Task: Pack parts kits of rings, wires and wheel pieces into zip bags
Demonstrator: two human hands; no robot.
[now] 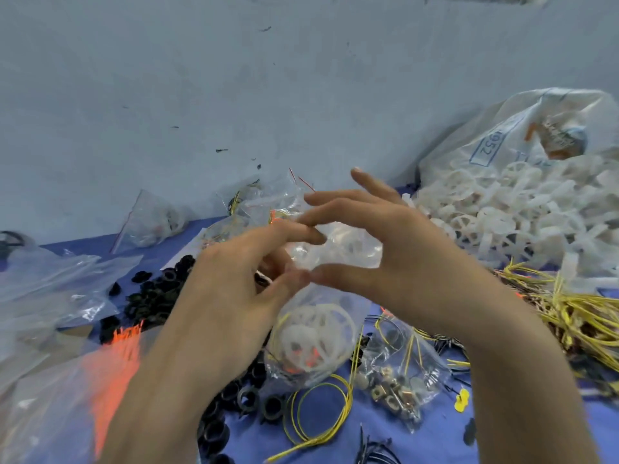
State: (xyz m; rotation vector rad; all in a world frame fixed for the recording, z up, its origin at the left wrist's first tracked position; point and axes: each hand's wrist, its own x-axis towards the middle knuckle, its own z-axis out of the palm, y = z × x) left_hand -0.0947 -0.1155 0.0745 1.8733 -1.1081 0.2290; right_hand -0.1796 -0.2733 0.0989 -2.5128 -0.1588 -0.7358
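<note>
Your left hand (pixel 227 289) and right hand (pixel 402 259) both pinch the top of a clear plastic zip bag (pixel 338 306) in the middle, though blur makes the right pinch hard to be sure of. Round white plastic wheel pieces (pixel 311 339) sit inside it. Small black rings (pixel 157 289) lie at 8 o'clock and thin yellow wires (pixel 576 313) at 3 o'clock on the blue table (pixel 435 437).

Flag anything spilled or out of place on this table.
White wheel pieces spill from the sack at right. Black rings lie scattered on the blue cloth, and a loose yellow wire lies near the held zip bag.
</note>
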